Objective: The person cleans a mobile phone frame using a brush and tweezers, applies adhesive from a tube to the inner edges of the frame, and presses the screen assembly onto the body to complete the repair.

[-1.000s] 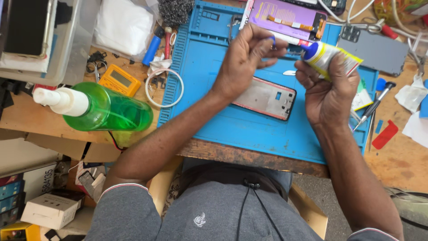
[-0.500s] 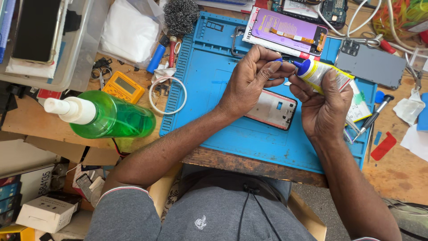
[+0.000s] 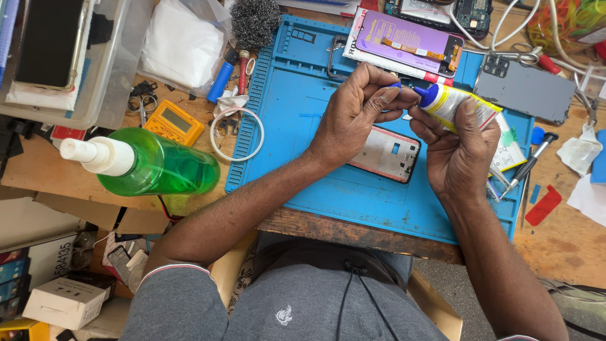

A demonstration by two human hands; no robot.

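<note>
My right hand [image 3: 457,148] grips a yellow and white glue tube [image 3: 456,106] with a blue neck, held above the blue work mat [image 3: 297,120]. My left hand [image 3: 356,110] pinches the small blue cap at the tube's tip. Just below both hands a phone frame [image 3: 388,153] with a reddish rim lies flat on the mat. A purple phone screen panel [image 3: 410,41] rests at the mat's far edge.
A green spray bottle [image 3: 148,165] lies on its side at the left, beside a yellow multimeter [image 3: 173,123] and a white ring [image 3: 237,134]. A grey phone back [image 3: 527,88] and screwdrivers [image 3: 527,167] sit right. Clear box [image 3: 60,60] far left.
Both hands and the tube have drifted slightly lower in view while my left fingers stay on the tube's tip. The phone frame stays put.
</note>
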